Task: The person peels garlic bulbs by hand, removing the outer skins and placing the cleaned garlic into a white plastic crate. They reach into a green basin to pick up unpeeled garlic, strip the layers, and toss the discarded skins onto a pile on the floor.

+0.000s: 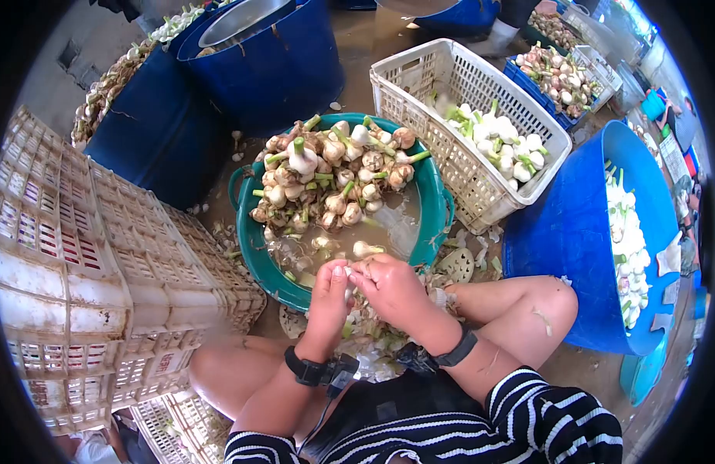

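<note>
My left hand (330,292) and my right hand (384,288) meet over the near rim of a green tub (253,251). Both have their fingers pinched together on a small whitish piece of garlic between them, mostly hidden by the fingers. Unpeeled garlic bulbs (338,174) with cut green stems are heaped in the far part of the tub, above brownish water. One loose bulb (365,249) lies just beyond my fingertips. Peelings (369,340) are piled beneath my wrists.
A white crate (465,182) of peeled garlic stands at the back right, beside a blue barrel (543,240) holding more. Stacked crates (71,286) rise close on the left. Blue barrels (272,69) stand behind the tub. People (682,124) are at the far right.
</note>
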The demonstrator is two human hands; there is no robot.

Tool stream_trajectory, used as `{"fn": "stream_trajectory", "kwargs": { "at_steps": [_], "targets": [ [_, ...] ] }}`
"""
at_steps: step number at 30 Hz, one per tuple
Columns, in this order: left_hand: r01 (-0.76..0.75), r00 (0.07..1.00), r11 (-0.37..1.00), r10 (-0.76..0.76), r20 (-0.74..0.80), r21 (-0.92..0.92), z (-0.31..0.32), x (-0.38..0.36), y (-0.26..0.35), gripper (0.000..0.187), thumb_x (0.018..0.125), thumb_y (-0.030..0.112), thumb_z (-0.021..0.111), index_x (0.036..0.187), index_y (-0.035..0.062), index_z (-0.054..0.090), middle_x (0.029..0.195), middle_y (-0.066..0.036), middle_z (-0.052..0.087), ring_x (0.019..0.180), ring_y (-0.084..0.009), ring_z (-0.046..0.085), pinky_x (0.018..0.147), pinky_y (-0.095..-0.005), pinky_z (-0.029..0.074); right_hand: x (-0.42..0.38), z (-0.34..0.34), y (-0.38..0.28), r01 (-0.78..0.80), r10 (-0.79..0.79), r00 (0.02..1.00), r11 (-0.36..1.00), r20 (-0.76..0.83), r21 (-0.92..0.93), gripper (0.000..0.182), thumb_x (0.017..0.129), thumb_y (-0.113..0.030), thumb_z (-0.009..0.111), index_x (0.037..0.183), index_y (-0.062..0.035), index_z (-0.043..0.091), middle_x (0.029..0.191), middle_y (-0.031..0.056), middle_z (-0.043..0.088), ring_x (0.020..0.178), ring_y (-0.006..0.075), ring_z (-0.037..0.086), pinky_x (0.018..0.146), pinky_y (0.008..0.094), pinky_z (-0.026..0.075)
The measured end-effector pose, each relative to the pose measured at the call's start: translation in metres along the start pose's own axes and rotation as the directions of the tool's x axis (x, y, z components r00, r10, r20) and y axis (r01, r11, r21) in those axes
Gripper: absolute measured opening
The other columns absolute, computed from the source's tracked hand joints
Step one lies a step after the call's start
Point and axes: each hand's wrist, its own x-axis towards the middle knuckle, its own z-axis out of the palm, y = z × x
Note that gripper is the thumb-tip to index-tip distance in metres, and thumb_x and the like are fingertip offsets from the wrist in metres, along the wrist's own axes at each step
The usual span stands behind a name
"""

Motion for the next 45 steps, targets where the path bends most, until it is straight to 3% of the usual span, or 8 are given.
{"fn": "stream_trajectory", "kwargs": {
  "at_steps": [6, 12, 18, 22, 31, 37, 39, 45],
  "targets": [
    [0.250, 0.965, 0.942, -0.223, 0.140, -0.224, -0.012, -0.001, 0.006, 0.034, 0.089, 0.029, 0.031, 0.112, 0.0087, 0.047, 0.065, -0.003, 0.053, 0.045, -0.0049, 0.039, 0.037, -0.0188, 0.024, -0.003, 0.020, 0.015, 0.085, -0.129, 0.980, 0.958, -0.149, -0.274, 0.013, 0.085, -0.013, 0.052, 0.083, 0.0002, 0.053, 0.072, 0.0145, 0.056, 0.063, 0.0264, 0.057, 0.059, 0.0348, 0.047],
    [-0.165, 0.940, 0.964, 0.090, 0.328, 0.209, -0.015, -0.013, 0.014, 0.054, 0.078, 0.025, 0.051, 0.126, 0.0046, 0.039, 0.075, -0.008, 0.059, 0.055, -0.0148, 0.052, 0.050, -0.0250, 0.039, 0.018, -0.038, 0.021, -0.011, 0.437, 0.830, 0.634, -0.347, 0.773, 0.006, 0.087, -0.006, 0.047, 0.086, -0.0019, 0.051, 0.076, 0.0050, 0.056, 0.072, 0.0130, 0.059, 0.065, 0.0264, 0.049],
    [-0.654, 0.709, 0.245, 0.529, 0.467, 0.715, -0.015, -0.007, 0.032, 0.092, 0.059, 0.028, 0.076, 0.129, -0.0069, 0.028, 0.085, -0.012, 0.063, 0.069, -0.0280, 0.060, 0.064, -0.0348, 0.047, -0.015, -0.039, 0.035, -0.034, 0.088, 0.864, 0.992, 0.497, -0.118, 0.024, 0.084, -0.008, 0.056, 0.107, 0.0010, 0.056, 0.088, 0.0056, 0.060, 0.081, 0.0116, 0.057, 0.071, 0.0248, 0.047],
    [-0.746, 0.595, 0.137, 0.577, 0.560, 0.652, -0.015, -0.004, 0.025, 0.093, 0.058, 0.026, 0.077, 0.130, -0.0070, 0.028, 0.086, -0.011, 0.063, 0.069, -0.0289, 0.059, 0.063, -0.0363, 0.046, -0.014, -0.016, 0.023, -0.404, 0.243, 0.911, 0.679, 0.332, 0.613, 0.023, 0.085, -0.015, 0.059, 0.101, 0.0021, 0.060, 0.091, 0.0046, 0.061, 0.078, 0.0092, 0.056, 0.068, 0.0246, 0.047],
    [-0.204, 0.953, 0.967, 0.159, 0.259, 0.155, -0.022, 0.002, 0.021, 0.109, 0.058, 0.013, 0.083, 0.138, 0.0035, 0.010, 0.093, -0.010, 0.052, 0.080, -0.0141, 0.056, 0.073, -0.0258, 0.047, -0.023, -0.049, 0.025, -0.185, 0.024, 0.983, 0.012, 0.184, 0.983, 0.008, 0.086, -0.006, 0.054, 0.081, 0.0005, 0.056, 0.084, 0.0053, 0.055, 0.070, 0.0107, 0.056, 0.064, 0.0240, 0.048],
    [-0.479, 0.876, 0.662, 0.316, 0.365, 0.577, -0.020, 0.003, 0.014, 0.101, 0.060, 0.022, 0.081, 0.137, 0.0014, 0.019, 0.122, -0.019, 0.045, 0.111, -0.0262, 0.046, 0.094, -0.0368, 0.037, -0.026, -0.004, 0.069, 0.050, -0.052, 0.995, 0.998, 0.087, 0.028, 0.039, 0.091, -0.034, 0.045, 0.116, -0.0039, 0.048, 0.112, 0.0116, 0.052, 0.092, 0.0256, 0.055, 0.075, 0.0402, 0.048],
    [-0.524, 0.848, 0.646, 0.331, 0.415, 0.555, -0.012, -0.003, 0.014, 0.101, 0.061, 0.025, 0.080, 0.138, 0.0014, 0.019, 0.127, -0.020, 0.042, 0.116, -0.0276, 0.042, 0.099, -0.0387, 0.033, -0.018, 0.012, 0.067, -0.584, 0.353, 0.723, -0.148, 0.594, 0.798, 0.045, 0.090, -0.040, 0.044, 0.116, -0.0041, 0.047, 0.106, 0.0120, 0.056, 0.087, 0.0248, 0.058, 0.071, 0.0414, 0.049],
    [-0.285, 0.923, 0.951, 0.307, -0.231, 0.121, -0.041, 0.018, 0.023, 0.054, 0.086, 0.024, 0.052, 0.131, 0.0021, 0.032, 0.117, -0.014, 0.050, 0.106, -0.0193, 0.050, 0.089, -0.0325, 0.039, 0.025, -0.085, 0.037, -0.230, -0.415, 0.909, -0.406, 0.046, 0.884, 0.061, 0.088, -0.054, 0.037, 0.120, -0.0026, 0.045, 0.098, 0.0116, 0.061, 0.087, 0.0245, 0.060, 0.073, 0.0408, 0.049]
  ]
}}
